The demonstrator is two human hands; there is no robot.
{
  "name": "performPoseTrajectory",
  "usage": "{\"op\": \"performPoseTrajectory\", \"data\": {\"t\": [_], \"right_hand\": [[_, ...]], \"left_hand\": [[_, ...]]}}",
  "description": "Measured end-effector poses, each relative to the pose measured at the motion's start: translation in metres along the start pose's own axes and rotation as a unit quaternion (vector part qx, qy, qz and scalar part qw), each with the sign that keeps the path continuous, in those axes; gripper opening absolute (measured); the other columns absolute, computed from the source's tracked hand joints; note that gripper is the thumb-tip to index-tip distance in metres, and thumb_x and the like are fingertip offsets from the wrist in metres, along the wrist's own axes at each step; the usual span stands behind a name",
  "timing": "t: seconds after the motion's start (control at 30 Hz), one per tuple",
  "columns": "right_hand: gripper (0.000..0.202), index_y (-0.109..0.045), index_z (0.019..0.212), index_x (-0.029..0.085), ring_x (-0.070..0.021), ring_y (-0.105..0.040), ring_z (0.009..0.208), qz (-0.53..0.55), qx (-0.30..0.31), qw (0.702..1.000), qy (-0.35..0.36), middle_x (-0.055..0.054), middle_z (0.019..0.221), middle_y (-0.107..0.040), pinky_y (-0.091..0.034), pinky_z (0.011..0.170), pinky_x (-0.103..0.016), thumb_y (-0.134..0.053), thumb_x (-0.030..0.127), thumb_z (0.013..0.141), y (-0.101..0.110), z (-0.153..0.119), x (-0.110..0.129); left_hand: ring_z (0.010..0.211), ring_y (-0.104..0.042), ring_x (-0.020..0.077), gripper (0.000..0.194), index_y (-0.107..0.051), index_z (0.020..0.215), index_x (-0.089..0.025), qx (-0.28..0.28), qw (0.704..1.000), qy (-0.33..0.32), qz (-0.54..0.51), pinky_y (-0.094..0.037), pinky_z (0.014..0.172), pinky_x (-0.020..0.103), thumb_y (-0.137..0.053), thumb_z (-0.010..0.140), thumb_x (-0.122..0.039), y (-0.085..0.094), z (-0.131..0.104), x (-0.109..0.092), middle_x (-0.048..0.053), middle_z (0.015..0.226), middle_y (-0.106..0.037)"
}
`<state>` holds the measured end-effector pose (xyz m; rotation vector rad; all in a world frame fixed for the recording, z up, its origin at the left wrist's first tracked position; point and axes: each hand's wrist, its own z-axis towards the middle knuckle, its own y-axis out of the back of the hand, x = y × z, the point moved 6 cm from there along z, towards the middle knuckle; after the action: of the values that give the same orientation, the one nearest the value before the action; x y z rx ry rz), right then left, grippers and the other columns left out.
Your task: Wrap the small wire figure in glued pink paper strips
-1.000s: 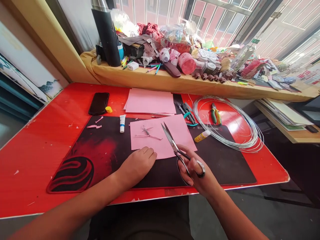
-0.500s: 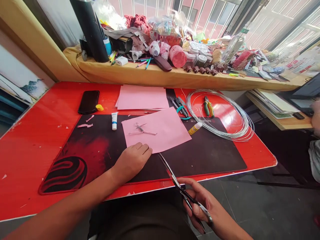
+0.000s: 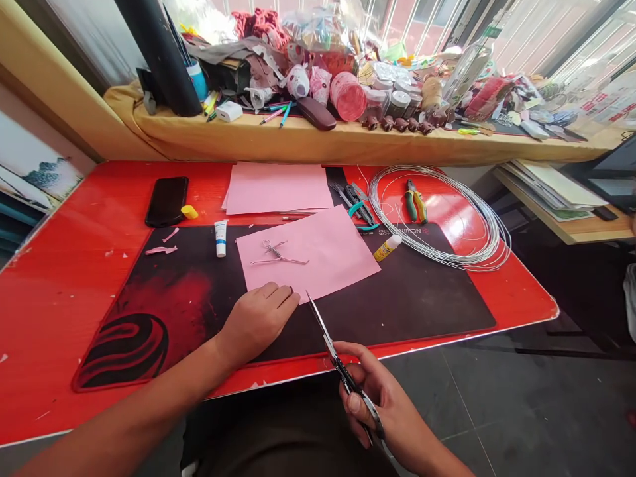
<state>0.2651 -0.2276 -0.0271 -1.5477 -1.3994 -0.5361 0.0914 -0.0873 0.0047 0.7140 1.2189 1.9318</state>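
Note:
My left hand [image 3: 261, 319] is closed at the near edge of a pink sheet of paper [image 3: 338, 248], its fingers bent over that edge and the fingertips mostly hidden. On the sheet lies a small twisted-wire figure [image 3: 275, 253] with a loop at one end. My right hand [image 3: 370, 391] grips a pair of scissors [image 3: 325, 338] by the handles, thumb and fingers in the loops. The blades look closed or nearly so, pointing up and away, with their tips by the paper's near edge, just right of my left fingers.
A black desk mat [image 3: 422, 298] covers much of the red table [image 3: 34, 291]. Around the sheet are a glue stick [image 3: 387, 248], a small tube [image 3: 220, 238], a stack of pink paper [image 3: 278, 189], a wire coil [image 3: 489, 228], pliers [image 3: 416, 202] and a phone [image 3: 167, 201]. Clutter fills the windowsill.
My right hand and the scissors have moved up and left, bringing the blade tips to the sheet's edge. The blades look more closed. The camera view has shifted slightly.

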Motion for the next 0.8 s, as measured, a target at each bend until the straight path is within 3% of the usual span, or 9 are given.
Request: {"op": "performPoseTrajectory", "data": {"t": [0.8], "right_hand": [[0.078, -0.054, 0.143, 0.029, -0.0017, -0.040, 0.042, 0.036, -0.036, 0.999, -0.018, 0.007, 0.082, -0.051, -0.031, 0.040, -0.018, -0.087, 0.062, 0.081, -0.0074, 0.0096, -0.0055]], "left_hand": [[0.083, -0.065, 0.0225, 0.023, -0.072, 0.108, -0.019, 0.002, 1.000, -0.003, -0.006, -0.053, 0.071, 0.035, -0.052, 0.102, -0.010, -0.0036, -0.0029, 0.0001, 0.007, 0.093, -0.073]]}}
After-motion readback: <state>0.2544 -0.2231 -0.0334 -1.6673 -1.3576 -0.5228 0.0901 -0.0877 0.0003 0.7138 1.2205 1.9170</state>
